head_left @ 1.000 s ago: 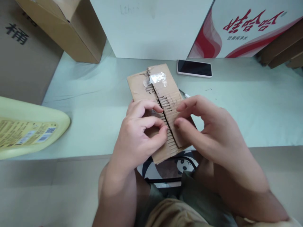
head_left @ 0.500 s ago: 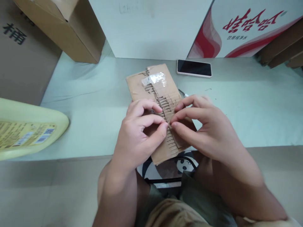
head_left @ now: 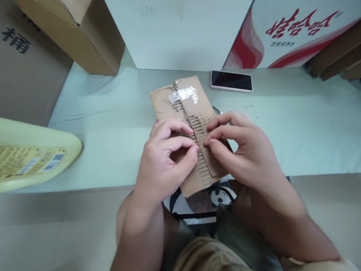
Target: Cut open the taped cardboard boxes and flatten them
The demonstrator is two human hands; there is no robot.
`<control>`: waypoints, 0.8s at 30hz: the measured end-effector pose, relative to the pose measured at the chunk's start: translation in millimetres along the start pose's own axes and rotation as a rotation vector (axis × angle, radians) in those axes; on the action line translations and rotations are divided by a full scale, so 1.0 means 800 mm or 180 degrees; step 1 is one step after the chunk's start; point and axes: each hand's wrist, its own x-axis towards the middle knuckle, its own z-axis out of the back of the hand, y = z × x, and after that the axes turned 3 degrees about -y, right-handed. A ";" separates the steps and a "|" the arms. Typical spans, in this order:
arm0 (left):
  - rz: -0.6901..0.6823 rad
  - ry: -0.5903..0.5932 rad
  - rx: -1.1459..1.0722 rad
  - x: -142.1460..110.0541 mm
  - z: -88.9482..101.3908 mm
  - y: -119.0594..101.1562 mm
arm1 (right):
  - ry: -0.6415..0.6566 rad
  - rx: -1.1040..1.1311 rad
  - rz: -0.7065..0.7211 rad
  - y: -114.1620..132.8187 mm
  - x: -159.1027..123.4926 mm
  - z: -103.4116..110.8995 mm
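A flat brown cardboard piece [head_left: 197, 171] lies tilted across the table's front edge, its near corner jutting out past it. Torn, ridged corrugation runs along its middle seam, and shiny clear tape [head_left: 188, 94] crosses its far end. Over the left part of the seam, my left hand [head_left: 167, 158] pinches thumb and forefinger together; whatever lies between the tips is too small to make out. My right hand [head_left: 242, 146] rests its fingertips on the right of the seam, thumb and forefinger pressed together, their grip unclear. Partly hidden behind the cardboard is a thin dark object with a white part.
A phone [head_left: 231, 81] lies beyond the cardboard, before a white box [head_left: 180, 37] and a red-and-white carton [head_left: 282, 41]. Brown boxes [head_left: 96, 41] stand at the far left, a yellow bottle [head_left: 36, 154] at the near left. Below the edge is a panda-print item [head_left: 203, 201].
My right hand has shifted slightly away from the seam, up and right, its thumb now tucked closer to the forefinger. My left hand and the cardboard stay almost in place.
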 end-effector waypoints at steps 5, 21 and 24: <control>0.0059 0.0036 -0.0084 0.001 0.002 0.000 | 0.0104 0.0061 -0.0019 0.003 0.000 0.003; 0.0158 0.0081 -0.0123 0.001 0.005 -0.003 | 0.0272 0.0404 -0.0206 0.003 -0.002 0.001; 0.0192 0.0084 0.0009 0.001 0.004 -0.005 | 0.0246 0.0471 -0.0254 0.004 -0.001 0.000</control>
